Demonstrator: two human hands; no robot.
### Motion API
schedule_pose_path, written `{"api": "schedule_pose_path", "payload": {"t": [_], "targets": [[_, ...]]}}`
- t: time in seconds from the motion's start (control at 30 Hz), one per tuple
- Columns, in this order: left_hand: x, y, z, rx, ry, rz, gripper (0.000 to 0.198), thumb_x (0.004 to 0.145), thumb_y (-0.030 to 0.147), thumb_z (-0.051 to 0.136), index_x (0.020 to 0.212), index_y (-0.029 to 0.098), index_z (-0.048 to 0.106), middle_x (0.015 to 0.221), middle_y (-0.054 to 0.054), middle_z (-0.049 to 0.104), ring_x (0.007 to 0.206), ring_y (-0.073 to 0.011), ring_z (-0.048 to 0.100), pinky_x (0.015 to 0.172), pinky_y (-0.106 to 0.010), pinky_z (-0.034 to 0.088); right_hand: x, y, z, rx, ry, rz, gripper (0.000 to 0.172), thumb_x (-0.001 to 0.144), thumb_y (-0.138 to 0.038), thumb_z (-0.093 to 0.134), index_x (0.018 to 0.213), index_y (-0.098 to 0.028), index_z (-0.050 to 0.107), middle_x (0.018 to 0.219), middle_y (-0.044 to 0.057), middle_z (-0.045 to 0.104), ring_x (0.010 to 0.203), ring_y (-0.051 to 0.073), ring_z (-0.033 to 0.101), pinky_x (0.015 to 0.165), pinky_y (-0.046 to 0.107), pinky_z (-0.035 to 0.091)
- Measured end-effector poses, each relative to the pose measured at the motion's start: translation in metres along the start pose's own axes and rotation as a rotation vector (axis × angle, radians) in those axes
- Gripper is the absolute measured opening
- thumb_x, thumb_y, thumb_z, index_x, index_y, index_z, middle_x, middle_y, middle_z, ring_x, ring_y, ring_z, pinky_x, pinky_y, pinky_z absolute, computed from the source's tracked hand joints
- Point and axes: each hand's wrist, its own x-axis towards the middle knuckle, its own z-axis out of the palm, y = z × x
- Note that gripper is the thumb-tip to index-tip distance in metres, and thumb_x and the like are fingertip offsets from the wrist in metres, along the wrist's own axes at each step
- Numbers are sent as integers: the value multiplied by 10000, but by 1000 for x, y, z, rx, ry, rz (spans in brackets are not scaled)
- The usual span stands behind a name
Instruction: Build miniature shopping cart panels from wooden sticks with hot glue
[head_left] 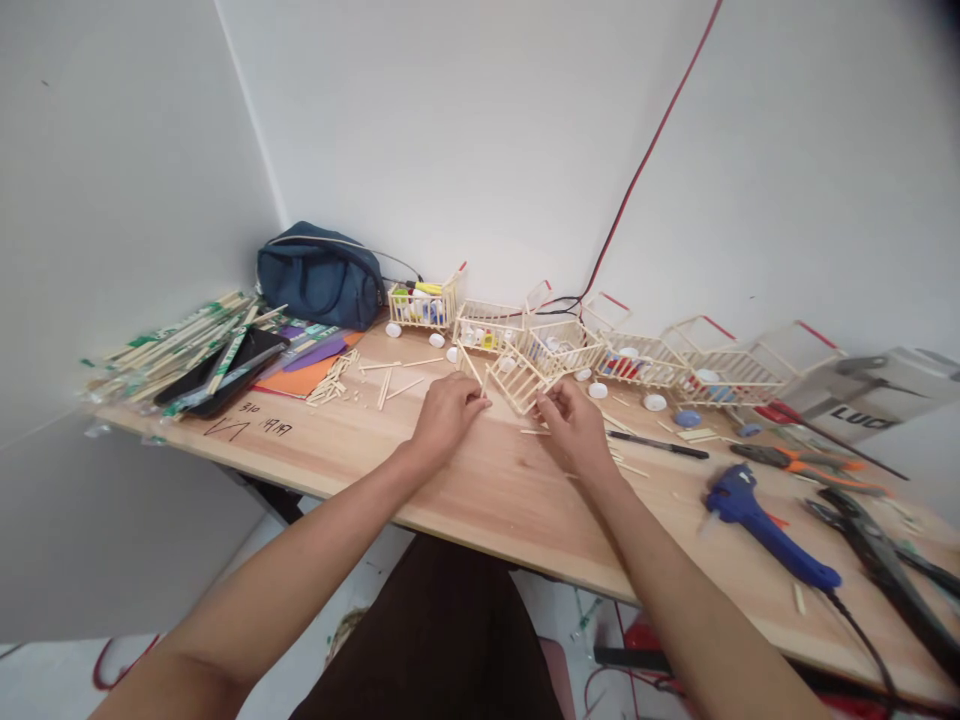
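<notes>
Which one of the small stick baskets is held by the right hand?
The tilted front basket, pinched in the right hand; the other baskets stand behind it, in a row near the wall.

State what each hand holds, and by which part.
The right hand grips a slatted stick frame by its right corner; the left hand pinches a thin stick near its lower end.

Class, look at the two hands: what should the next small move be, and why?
Probably bring the thin stick piece in the left hand against the slatted frame to check its fit. The right hand holds that frame close beside it, and the blue glue gun lies on the table, so testing before gluing seems sensible.
</notes>
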Motion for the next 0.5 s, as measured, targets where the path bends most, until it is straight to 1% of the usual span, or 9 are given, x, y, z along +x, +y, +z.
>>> {"api": "schedule_pose_path", "payload": {"t": [0.1, 0.2, 0.37, 0.5], "targets": [[-2, -1, -3, 49, 9, 10, 237, 781, 167, 695, 596, 158, 548, 669, -10, 563, 678, -148, 511, 652, -273, 346, 2, -1, -2, 218, 19, 43, 209, 843, -410, 559, 808, -222, 474, 694, 4, 641, 617, 155, 585, 623, 298, 477], [-3, -2, -4, 86, -7, 9, 221, 786, 168, 689, 613, 160, 552, 695, -18, 573, 701, -158, 522, 663, -278, 351, 4, -5, -4, 329, 41, 46, 237, 826, -427, 586, 784, -227, 466, 669, -6, 620, 615, 150, 587, 618, 296, 493], [-3, -2, -2, 146, -56, 3, 205, 808, 190, 666, 629, 162, 571, 718, -30, 586, 708, -167, 529, 660, -280, 348, 6, -9, -6, 396, 64, 32, 240, 818, -443, 593, 805, -226, 492, 686, -6, 603, 652, 154, 604, 629, 299, 514], [-3, -3, 0, 157, -75, -7, 182, 807, 214, 675, 650, 162, 598, 706, -31, 606, 688, -168, 534, 645, -281, 335, 5, -10, -7, 376, 84, 3, 234, 835, -442, 580, 825, -227, 486, 684, -9, 603, 639, 152, 603, 630, 300, 510]]}}
